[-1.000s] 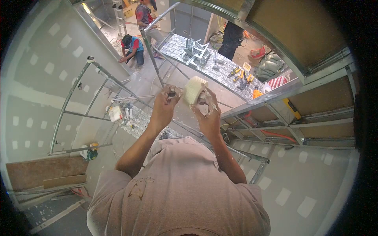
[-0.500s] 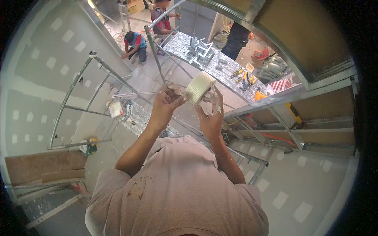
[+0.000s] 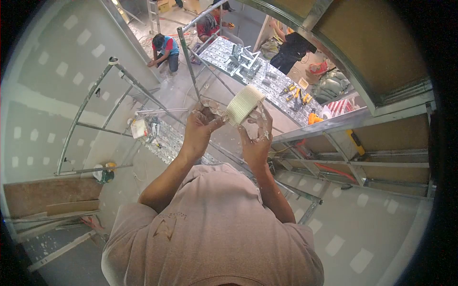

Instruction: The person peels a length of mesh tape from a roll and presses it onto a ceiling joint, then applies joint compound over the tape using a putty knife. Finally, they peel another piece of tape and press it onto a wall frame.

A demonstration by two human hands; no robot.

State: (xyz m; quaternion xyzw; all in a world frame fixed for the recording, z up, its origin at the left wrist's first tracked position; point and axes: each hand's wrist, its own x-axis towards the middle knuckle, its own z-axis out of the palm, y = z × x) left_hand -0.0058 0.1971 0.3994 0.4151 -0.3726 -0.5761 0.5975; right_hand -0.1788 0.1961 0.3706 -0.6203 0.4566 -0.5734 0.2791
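Nearest to my camera, the wearer's shirt (image 3: 214,229) fills the lower middle of the head view, with 2 bare forearms (image 3: 164,178) reaching past it. The right hand (image 3: 257,133) holds a roll of mesh tape (image 3: 244,105) up in the air, thumb at its lower edge and fingers around its right side. The left hand (image 3: 200,126) has its fingers bent in narrow at the roll's left edge; I cannot tell whether they pinch a loose end. I judge the step in hand to be working at that edge, and the next move calls for a firm right hold and a clean left fingertip grip. The right fingers hide most of the roll's core from me.

Beyond, 1 perforated platform (image 3: 214,50) bears metal brackets (image 3: 243,62) toward its left end and hand tools (image 3: 296,98) toward its right end. Farther off, 1 person (image 3: 170,47) crouches; a scaffold rail (image 3: 202,16) partly covers a person in a patterned top (image 3: 207,26), and a person in dark clothes (image 3: 288,51) is probably bending, though I see that poorly.
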